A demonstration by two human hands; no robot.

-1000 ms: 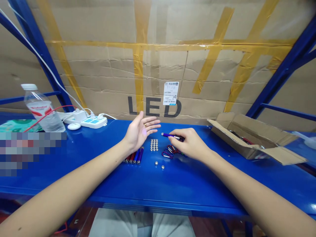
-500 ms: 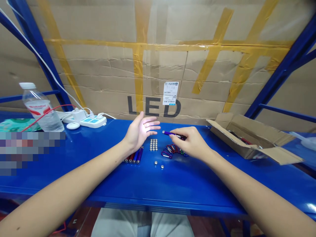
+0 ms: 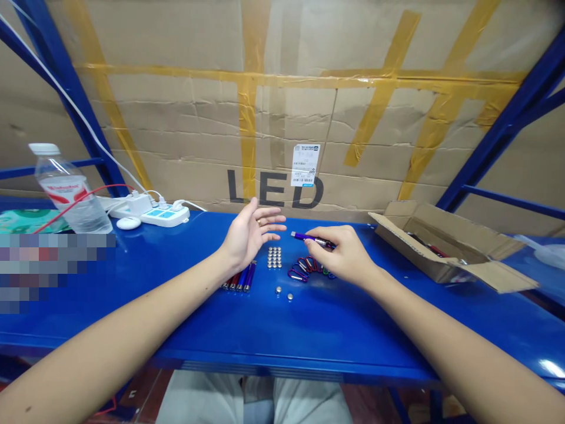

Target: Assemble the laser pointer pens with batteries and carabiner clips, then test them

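While two small silver discs (image 3: 290,297) lie toward the front edge of the blue counter (image 3: 335,335), a row of slim tubes (image 3: 249,278) sits just beyond, partly hidden. Carabiners (image 3: 298,272) fan out beside a grid of silver buttons (image 3: 275,257). Above the counter, a person's right hand (image 3: 338,250) pinches a purple tube (image 3: 301,236); the left hand (image 3: 245,235), empty, stands open, fingers extended. An open cardboard box (image 3: 410,250) occupies the right side, a power strip (image 3: 170,217) the back edge.
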